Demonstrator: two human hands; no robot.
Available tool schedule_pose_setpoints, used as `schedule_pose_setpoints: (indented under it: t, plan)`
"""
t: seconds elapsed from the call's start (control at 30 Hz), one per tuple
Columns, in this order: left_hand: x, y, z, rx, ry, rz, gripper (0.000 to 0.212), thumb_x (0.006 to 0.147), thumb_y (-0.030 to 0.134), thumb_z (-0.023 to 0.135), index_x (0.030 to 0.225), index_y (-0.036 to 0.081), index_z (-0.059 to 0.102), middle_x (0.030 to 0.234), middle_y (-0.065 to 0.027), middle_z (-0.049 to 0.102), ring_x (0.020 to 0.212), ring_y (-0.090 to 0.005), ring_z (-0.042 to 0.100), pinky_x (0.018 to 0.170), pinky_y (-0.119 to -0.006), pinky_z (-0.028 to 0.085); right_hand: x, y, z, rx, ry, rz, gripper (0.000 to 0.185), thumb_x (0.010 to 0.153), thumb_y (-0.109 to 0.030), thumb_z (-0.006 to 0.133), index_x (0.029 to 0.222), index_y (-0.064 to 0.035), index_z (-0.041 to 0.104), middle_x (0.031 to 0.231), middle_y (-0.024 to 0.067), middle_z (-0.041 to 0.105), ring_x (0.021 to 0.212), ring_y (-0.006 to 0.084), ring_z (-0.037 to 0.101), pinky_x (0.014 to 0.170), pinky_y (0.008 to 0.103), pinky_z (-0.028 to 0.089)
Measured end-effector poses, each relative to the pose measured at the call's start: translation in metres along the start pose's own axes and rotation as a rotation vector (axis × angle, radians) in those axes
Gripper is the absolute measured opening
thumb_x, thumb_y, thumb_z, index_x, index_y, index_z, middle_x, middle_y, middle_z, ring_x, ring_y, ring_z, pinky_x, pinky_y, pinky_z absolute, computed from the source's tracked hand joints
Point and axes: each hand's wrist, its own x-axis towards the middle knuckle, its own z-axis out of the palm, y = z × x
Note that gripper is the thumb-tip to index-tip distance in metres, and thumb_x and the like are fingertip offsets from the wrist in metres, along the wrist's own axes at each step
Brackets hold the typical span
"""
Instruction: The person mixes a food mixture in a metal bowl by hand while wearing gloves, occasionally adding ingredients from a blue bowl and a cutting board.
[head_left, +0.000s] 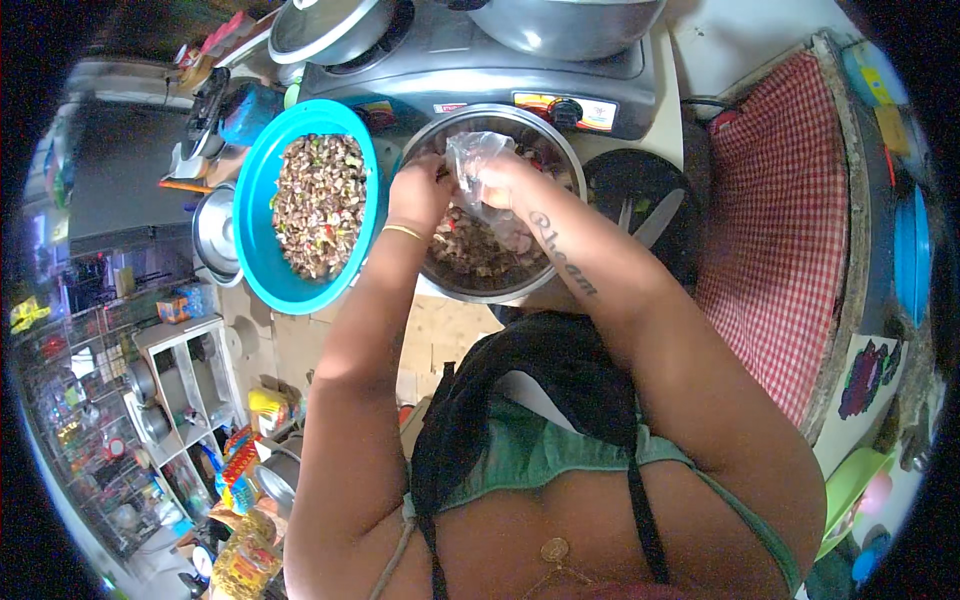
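Both hands are together over a round stainless steel bowl that holds chopped food mixed with small red pieces. A clear plastic bag is between them. My right hand grips the bag, its fingers partly hidden by the film. On the bag's left side, my left hand has its fingers bent at the edge of the plastic; whether they pinch it is hidden. Left of the bowl stands a turquoise plastic basin with more chopped food, bits of green and red among it.
Behind the bowl is a gas stove bearing a large metal pot and a lidded pot. To the right lies a dark round pan with utensils, beside a red checked curtain. A metal lid is left of the basin.
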Motion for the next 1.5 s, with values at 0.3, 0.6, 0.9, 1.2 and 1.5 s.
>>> schedule_pose_setpoints:
  t: [0.3,0.6,0.9,1.2,1.5]
  plan:
    - [-0.019,-0.001,-0.015,0.082,-0.044,-0.032,0.020,0.070,0.011,0.064,0.088,0.004,0.058,0.083,-0.0229,0.062,0.080,-0.0395,0.060,0.071,-0.046,0.049,-0.024,0.002,0.033,0.107,-0.068,0.037,0.012,0.086,-0.010,0.053,0.078,-0.0092,0.062,0.070,0.0090,0.062,0.062,0.0203,0.060,0.056,0.0373,0.051]
    - [-0.067,-0.006,0.000,0.142,-0.053,-0.093,0.014,0.073,0.012,0.059,0.080,0.003,0.051,0.079,-0.0223,0.060,0.072,-0.0397,0.060,0.065,-0.047,0.049,-0.031,0.046,0.048,0.043,0.004,-0.201,0.015,0.087,-0.011,0.049,0.078,-0.0098,0.060,0.069,0.0055,0.057,0.059,0.0182,0.052,0.055,0.0351,0.042]
    - [-0.082,0.006,-0.025,-0.013,-0.015,-0.034,0.025,0.076,0.011,0.059,0.099,0.002,0.057,0.091,-0.0226,0.060,0.085,-0.0405,0.058,0.075,-0.047,0.047,-0.060,0.053,0.042,0.356,-0.143,-0.047,0.012,0.085,-0.006,0.053,0.094,-0.0088,0.060,0.083,0.0062,0.063,0.073,0.0202,0.061,0.065,0.0344,0.050]
    - [-0.085,-0.005,-0.017,0.189,0.016,0.014,0.014,0.074,0.011,0.061,0.087,0.005,0.057,0.080,-0.0162,0.061,0.072,-0.0355,0.060,0.063,-0.046,0.050,-0.059,0.057,0.035,0.295,-0.263,0.145,0.011,0.082,-0.010,0.059,0.093,-0.0100,0.059,0.080,0.0047,0.062,0.071,0.0203,0.060,0.065,0.0365,0.051]
    - [-0.073,0.009,-0.020,-0.028,0.032,0.125,0.015,0.072,0.013,0.062,0.084,0.004,0.059,0.077,-0.0186,0.061,0.074,-0.0366,0.060,0.068,-0.045,0.049,-0.053,0.059,0.020,0.411,-0.240,0.068,0.009,0.083,-0.006,0.057,0.091,-0.0084,0.060,0.086,0.0093,0.064,0.073,0.0221,0.063,0.061,0.0373,0.054]
